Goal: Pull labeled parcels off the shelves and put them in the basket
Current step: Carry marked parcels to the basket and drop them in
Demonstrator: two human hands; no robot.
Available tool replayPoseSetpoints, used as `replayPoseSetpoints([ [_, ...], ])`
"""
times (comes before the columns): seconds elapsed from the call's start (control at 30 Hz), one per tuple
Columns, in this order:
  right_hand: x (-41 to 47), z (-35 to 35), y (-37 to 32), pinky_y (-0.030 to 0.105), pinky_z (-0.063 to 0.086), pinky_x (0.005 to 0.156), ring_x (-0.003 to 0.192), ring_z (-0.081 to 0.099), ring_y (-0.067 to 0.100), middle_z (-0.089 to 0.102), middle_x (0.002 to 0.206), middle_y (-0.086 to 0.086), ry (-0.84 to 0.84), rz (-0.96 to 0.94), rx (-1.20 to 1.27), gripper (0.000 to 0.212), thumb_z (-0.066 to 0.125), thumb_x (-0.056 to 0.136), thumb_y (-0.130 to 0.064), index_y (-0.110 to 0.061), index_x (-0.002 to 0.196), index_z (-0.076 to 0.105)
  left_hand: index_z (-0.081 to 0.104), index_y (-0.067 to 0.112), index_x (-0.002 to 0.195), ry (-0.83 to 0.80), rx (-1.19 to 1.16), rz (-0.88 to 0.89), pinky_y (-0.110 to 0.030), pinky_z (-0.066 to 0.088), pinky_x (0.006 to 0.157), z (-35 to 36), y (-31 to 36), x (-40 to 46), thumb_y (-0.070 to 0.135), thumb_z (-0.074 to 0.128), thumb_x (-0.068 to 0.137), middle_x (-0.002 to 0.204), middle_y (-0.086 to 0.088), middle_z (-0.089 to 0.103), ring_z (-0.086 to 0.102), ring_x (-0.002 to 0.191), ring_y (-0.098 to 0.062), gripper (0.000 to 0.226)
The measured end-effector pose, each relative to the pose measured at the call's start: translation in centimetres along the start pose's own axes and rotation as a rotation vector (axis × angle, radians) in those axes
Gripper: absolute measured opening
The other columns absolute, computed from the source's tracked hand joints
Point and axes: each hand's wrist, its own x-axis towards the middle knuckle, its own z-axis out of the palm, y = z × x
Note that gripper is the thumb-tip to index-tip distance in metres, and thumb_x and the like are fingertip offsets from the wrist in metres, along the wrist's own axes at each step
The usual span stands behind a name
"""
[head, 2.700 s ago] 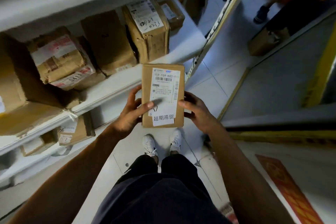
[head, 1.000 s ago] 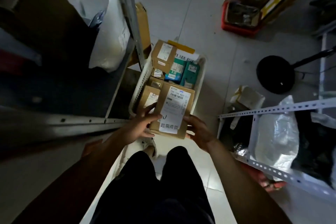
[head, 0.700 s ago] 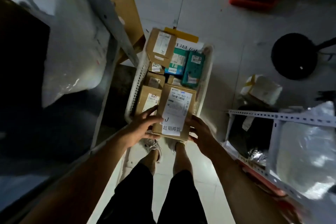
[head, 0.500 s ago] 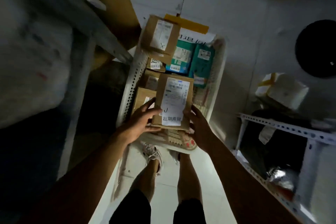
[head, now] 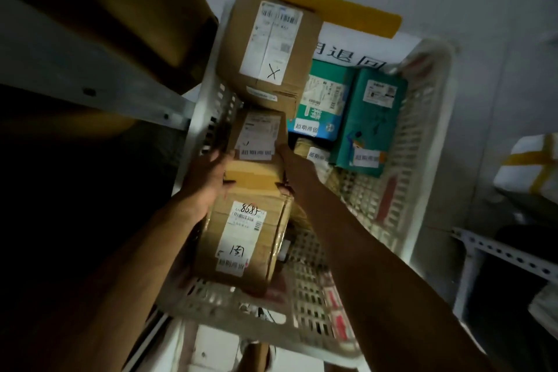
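Fingers: the parcel (head: 258, 137) is pinched at its near end, left fingers (head: 218, 157) on one side edge, right fingertips (head: 282, 149) on the other; the right thumb cannot be made out.
Left hand (head: 208, 178): curled against the parcel's 9 o'clock side, wrist low over the box (head: 244, 238) with "8685" written on it.
Right hand (head: 294, 166): pressed to the 3 o'clock side, forearm reaching in over the basket's near right corner.
Why held so: the two side edges are gripped, it seems, so the parcel can be lowered flat and label-up into a narrow slot (a one-handed drop would likely tip it).
Parcel place: inside the basket (head: 422, 142), along its left wall, between the X-marked box (head: 268, 45) at 12 o'clock and the "8685" box at 6 o'clock; whether it is fully seated cannot be told.
Neighbours: two teal packets (head: 371, 118) are propped at 2 o'clock, leaning on the far wall; a small parcel lies just right of the hands.
Basket: white, slotted, on the floor, its right half bare of parcels at 4 o'clock.
Outside: a shelf rail (head: 90, 81) runs at 9 to 10 o'clock; a taped white bundle (head: 531, 166) lies at 3 o'clock.
Stage: placement is judged nearly done, release being what remains.
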Motion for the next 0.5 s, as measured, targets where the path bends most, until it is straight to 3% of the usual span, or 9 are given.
replayPoseSetpoints([
  [0.1,1.6,-0.1,0.1,0.024,0.046,0.051,0.071,0.058,0.020,0.064,0.090,0.010,-0.001,0.067,0.092,0.035,0.066,0.092,-0.052,-0.017,0.091,0.064,0.063,0.025,0.124,0.020,0.051,0.060,-0.039,0.061,0.085,0.4,-0.1,0.8,0.045,0.058,0.097,0.112,0.008,0.064,0.066,0.083,-0.006,0.034],
  [0.2,1.9,-0.1,0.2,0.023,0.048,0.045,0.065,0.058,0.020,0.061,0.090,0.011,-0.036,0.092,0.155,0.039,0.067,0.092,-0.049,-0.013,0.106,0.064,0.065,0.032,0.105,0.133,0.134,0.201,-0.036,0.062,0.078,0.3,0.0,1.3,0.044,0.059,0.097,0.095,0.018,0.062,0.067,0.080,-0.005,0.015],
  [0.27,2.0,0.6,0.3,0.026,0.050,0.046,0.066,0.058,0.023,0.061,0.096,0.014,-0.055,0.059,0.177,0.042,0.063,0.097,-0.044,-0.013,0.126,0.061,0.067,0.040,0.103,0.183,0.197,0.308,-0.044,0.062,0.082,-0.1,-0.4,2.1,0.036,0.058,0.099,0.100,0.016,0.066,0.070,0.091,-0.012,0.010],
  [0.33,2.4,1.2,0.2,0.028,0.053,0.051,0.071,0.061,0.024,0.063,0.106,0.015,-0.068,0.003,0.155,0.044,0.060,0.100,-0.040,-0.017,0.137,0.057,0.068,0.037,0.115,0.229,0.223,0.438,-0.043,0.061,0.085,0.0,-1.5,2.8,0.030,0.055,0.102,0.113,0.011,0.067,0.069,0.101,-0.017,0.020],
  [0.37,2.7,1.4,0.3,0.029,0.055,0.053,0.077,0.064,0.025,0.065,0.115,0.016,-0.077,-0.017,0.132,0.045,0.060,0.100,-0.040,-0.019,0.139,0.055,0.068,0.032,0.121,0.271,0.214,0.521,-0.036,0.060,0.087,0.3,-2.0,3.1,0.026,0.055,0.102,0.117,0.009,0.067,0.069,0.103,-0.017,0.024],
  [0.43,2.9,1.5,0.1,0.031,0.057,0.057,0.083,0.067,0.027,0.064,0.125,0.016,-0.098,-0.027,0.095,0.045,0.060,0.099,-0.041,-0.022,0.140,0.054,0.068,0.018,0.127,0.357,0.230,0.636,-0.008,0.050,0.088,1.0,-2.6,3.2,0.014,0.055,0.102,0.118,0.003,0.067,0.066,0.105,-0.014,0.029],
  [0.5,3.3,1.5,0.1,0.033,0.058,0.058,0.079,0.066,0.024,0.066,0.115,0.013,-0.119,-0.028,0.086,0.045,0.060,0.100,-0.041,-0.024,0.141,0.052,0.068,0.010,0.127,0.384,0.246,0.676,0.003,0.040,0.085,1.4,-3.1,3.5,0.006,0.052,0.101,0.119,-0.006,0.069,0.063,0.104,-0.010,0.031],
])
